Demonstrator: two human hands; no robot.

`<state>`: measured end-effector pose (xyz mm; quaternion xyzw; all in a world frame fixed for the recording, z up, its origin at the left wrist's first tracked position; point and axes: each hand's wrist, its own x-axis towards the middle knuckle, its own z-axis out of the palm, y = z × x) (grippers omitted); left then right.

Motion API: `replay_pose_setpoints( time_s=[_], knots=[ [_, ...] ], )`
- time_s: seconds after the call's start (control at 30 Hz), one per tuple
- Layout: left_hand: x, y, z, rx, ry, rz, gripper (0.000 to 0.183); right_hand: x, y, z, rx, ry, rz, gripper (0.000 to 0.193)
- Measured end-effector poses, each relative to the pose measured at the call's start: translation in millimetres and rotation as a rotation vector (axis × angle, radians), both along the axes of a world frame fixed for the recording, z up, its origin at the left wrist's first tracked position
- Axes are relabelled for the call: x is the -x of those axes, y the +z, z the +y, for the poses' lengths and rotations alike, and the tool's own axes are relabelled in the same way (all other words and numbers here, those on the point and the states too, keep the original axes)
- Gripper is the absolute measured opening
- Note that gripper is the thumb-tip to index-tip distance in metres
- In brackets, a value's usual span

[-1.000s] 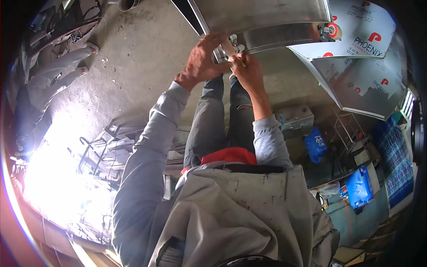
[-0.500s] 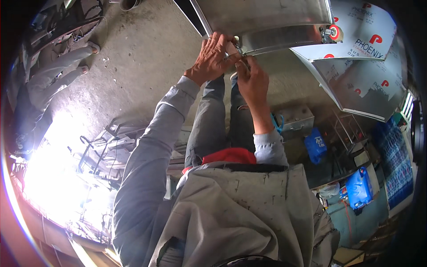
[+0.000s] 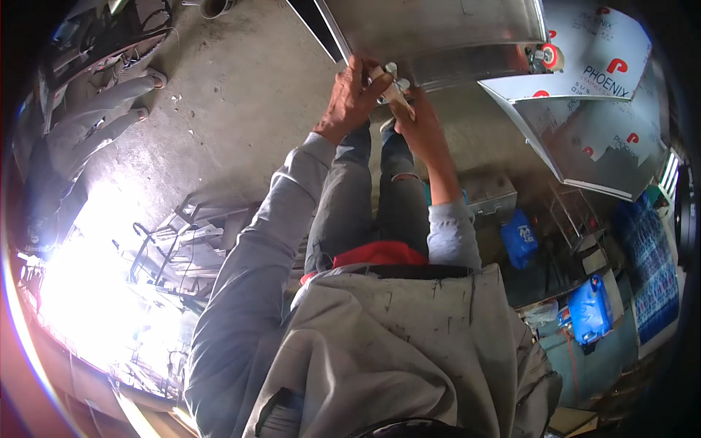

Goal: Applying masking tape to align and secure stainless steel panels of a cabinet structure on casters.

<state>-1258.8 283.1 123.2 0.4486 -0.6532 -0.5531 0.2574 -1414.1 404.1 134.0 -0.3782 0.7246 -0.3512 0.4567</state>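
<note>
My left hand (image 3: 348, 98) is at the near left corner of a stainless steel cabinet (image 3: 438, 25), its fingers closed around one end of a pale, bar-shaped piece (image 3: 398, 98). Two round silvery knobs (image 3: 396, 77) show beside that piece; its exact kind I cannot make out. My right hand (image 3: 421, 120) grips the piece's lower end, with the fingertips partly hidden. A red-rimmed caster (image 3: 547, 58) sits at the cabinet's right corner.
Film-covered sheet-metal panels (image 3: 599, 109) stand at the right. Beside my right leg are a metal box (image 3: 491, 198) and a blue container (image 3: 518, 239). Very bright light glares at the left (image 3: 87, 285) near a metal frame. Another person's legs (image 3: 109, 120) show at the far left.
Both hands have shifted slightly, the right one lower and rightward. The pale piece and its silvery knobs now show more clearly between them. The cabinet has stayed nearly in place.
</note>
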Motion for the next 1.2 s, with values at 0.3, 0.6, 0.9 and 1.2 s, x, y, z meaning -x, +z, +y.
replay_pose_setpoints(
  time_s=[0.3,0.6,0.9,1.2],
  knots=[
    [8,-10,-7,-0.055,0.063,-0.177,0.032,-1,4,-18,-0.143,-0.013,0.038,0.044],
    [24,19,22,0.24,-0.01,-0.157,0.039,3,-27,-2,0.259,0.071,0.513,0.033],
    [25,16,9,-0.206,0.17,-0.146,0.032,-1,25,8,-0.336,-0.012,-0.142,0.047],
    [25,18,-3,-0.239,0.185,-0.263,0.034,-13,-12,-5,-0.185,-0.024,0.143,0.041]
  ],
)
